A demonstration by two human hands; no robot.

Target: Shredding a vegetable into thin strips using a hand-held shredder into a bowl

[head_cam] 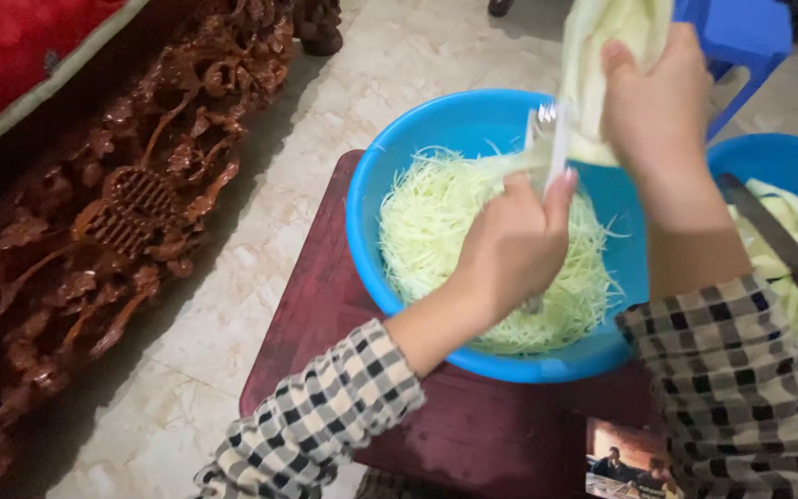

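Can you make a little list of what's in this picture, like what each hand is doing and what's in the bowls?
left hand: grips a shredder tool
right hand: holds up a pale green peeled fruit
blue bowl: full of pale green shreds
second blue bowl: holds pale green pieces, a knife across it
stand: dark red stool
floor: pale tiles
to the left: carved wooden furniture

Two blue bowls (390, 199) (787, 157), one knife (787, 254)

The left hand (510, 245) grips a shredder (554, 139) against a pale green fruit (602, 55) held by the right hand (653, 106), above a blue bowl (390, 176) of shreds (436, 222).
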